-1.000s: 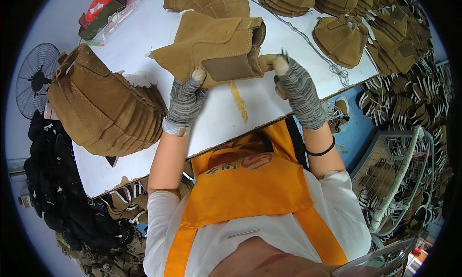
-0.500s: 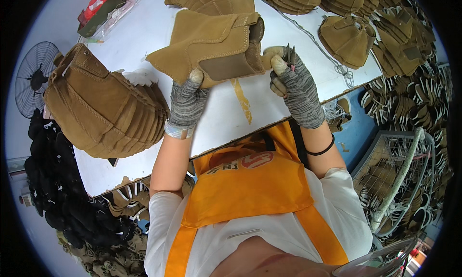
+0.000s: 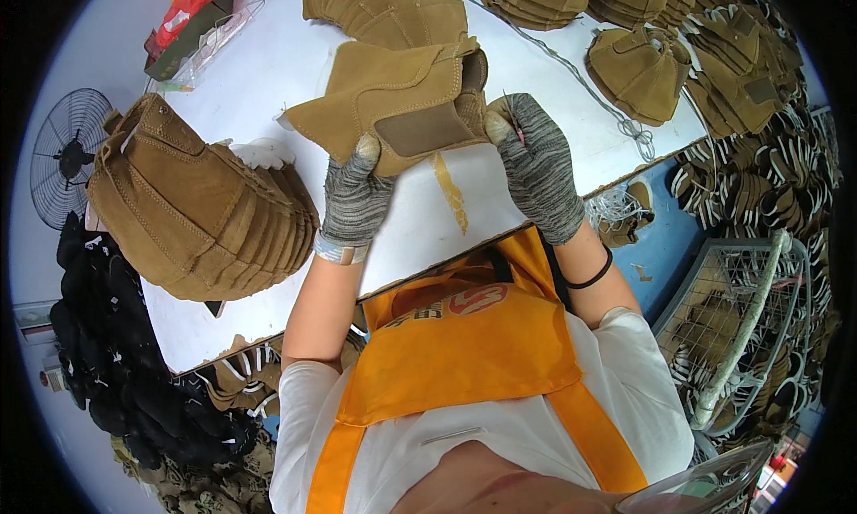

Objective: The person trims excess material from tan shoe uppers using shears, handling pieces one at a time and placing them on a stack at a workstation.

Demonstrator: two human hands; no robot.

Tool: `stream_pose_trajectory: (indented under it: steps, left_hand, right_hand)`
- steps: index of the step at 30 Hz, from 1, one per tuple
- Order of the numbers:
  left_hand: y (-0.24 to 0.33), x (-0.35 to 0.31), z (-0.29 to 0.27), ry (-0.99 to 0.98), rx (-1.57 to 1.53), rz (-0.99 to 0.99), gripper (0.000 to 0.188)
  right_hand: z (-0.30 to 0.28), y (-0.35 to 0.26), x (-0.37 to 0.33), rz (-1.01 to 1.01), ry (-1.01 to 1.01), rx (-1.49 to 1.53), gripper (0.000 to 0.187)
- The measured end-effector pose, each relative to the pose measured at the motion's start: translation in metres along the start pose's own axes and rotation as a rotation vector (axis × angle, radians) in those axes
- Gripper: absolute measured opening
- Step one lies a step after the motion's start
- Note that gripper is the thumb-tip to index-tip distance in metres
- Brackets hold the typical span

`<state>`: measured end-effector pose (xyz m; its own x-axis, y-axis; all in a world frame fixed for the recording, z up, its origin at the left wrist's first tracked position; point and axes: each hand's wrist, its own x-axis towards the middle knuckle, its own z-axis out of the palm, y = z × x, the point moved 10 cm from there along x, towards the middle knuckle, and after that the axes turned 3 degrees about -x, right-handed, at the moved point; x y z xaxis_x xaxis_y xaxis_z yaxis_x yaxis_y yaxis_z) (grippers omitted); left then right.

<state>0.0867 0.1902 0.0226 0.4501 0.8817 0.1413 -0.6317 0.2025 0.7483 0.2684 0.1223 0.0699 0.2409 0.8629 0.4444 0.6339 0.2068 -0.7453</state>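
A brown suede boot upper (image 3: 393, 99) with a dark grey-brown side panel is held above the white table. Its pointed end faces left and its opening faces right. My left hand (image 3: 357, 188), in a grey knitted glove with bare fingertips, is closed on its lower edge, thumb on top. My right hand (image 3: 540, 161), gloved alike, is closed at the right edge of the upper. Slim pointed thread snips (image 3: 512, 120) stick up from between its fingers; most of them is hidden by the glove.
A tall stack of brown uppers (image 3: 196, 211) stands at the left, and another stack (image 3: 388, 12) lies behind the held one. More stacks (image 3: 638, 72) are at the far right beside a grey cord (image 3: 571, 68). A wire basket (image 3: 723, 327) stands right of the table.
The upper has come slightly nearer to me and tilted a little. My right hand has turned and moved left and slightly down against its edge; the snips now show less.
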Motion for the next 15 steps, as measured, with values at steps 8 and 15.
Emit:
stream_pose_trajectory:
  steps: [8,15]
  left_hand:
    - [-0.011,-0.002,0.006,0.007,-0.234,-0.098,0.065]
    - [-0.010,-0.003,0.005,-0.026,-0.232,-0.097,0.069]
  right_hand:
    - [-0.004,-0.018,0.009,-0.016,-0.047,0.012,0.021]
    - [0.025,0.016,-0.005,0.657,-0.186,0.698,0.038]
